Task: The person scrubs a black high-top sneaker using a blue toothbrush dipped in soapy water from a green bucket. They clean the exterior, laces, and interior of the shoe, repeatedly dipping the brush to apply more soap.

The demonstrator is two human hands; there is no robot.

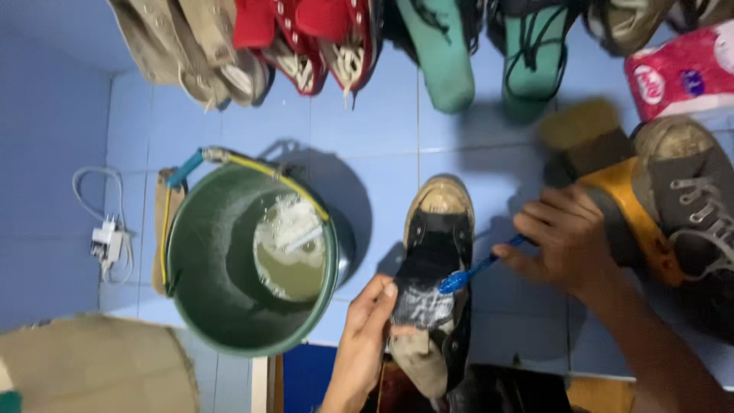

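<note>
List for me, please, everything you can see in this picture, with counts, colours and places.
Black shoe: one, black with a dirty toe cap, centre floor, soapy inside.
Toothbrush: one, blue, bristles on the shoe.
Bucket: one, green, left of the shoe, holding murky water.
Shoes in a row: several, tan, red, green, along the top.
Grey shoe: one, far right.
Scrub brush: one, brown, upper right.
Charger and cable: one, white, far left.
Left hand: holds the shoe.
Right hand: holds the toothbrush.

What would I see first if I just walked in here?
In the middle, the right hand scrubs a black shoe with a blue toothbrush while the left hand steadies it. Left of that sits a green bucket of soapy water, with shoes lined along the top.
</note>
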